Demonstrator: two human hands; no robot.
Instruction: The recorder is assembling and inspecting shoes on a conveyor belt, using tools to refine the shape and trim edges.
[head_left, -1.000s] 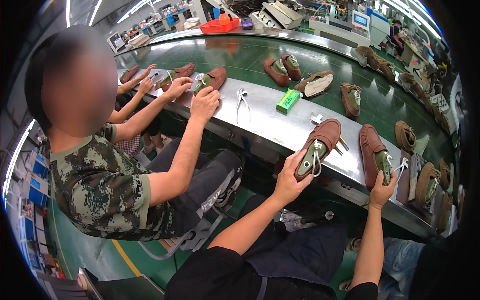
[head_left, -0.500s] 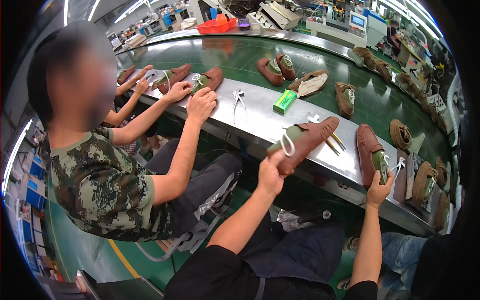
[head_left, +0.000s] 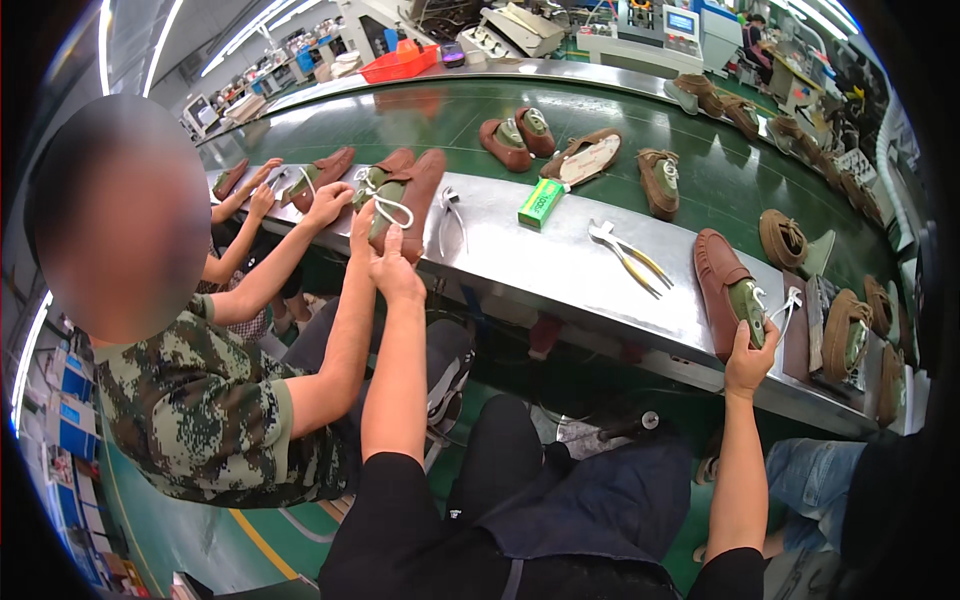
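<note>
Two holds, both at heel end.
Right hand (head_left: 750, 362) is clamping first brown shoe (head_left: 718, 280), toe pointing away across bench (head_left: 500, 240); left hand (head_left: 397, 272) is clamping second brown shoe (head_left: 424, 188), toe reaching beyond it. Pliers (head_left: 628, 258) are lying between; green box (head_left: 541, 203) farther.

Black short-sleeved top (head_left: 400, 550) worn. Dark navy apron (head_left: 610, 505) tied over it, narrow bluish-grey strap (head_left: 515, 580) exposed. Dark trousers (head_left: 500, 450) marked with small white print (head_left: 456, 514). Left hand (head_left: 397, 272), right hand (head_left: 748, 364) ungloved.

A white-laced brown shoe (head_left: 425, 182) is tilting toe-up at left; a second brown shoe (head_left: 716, 288), green-lined, is pointing away at right.
</note>
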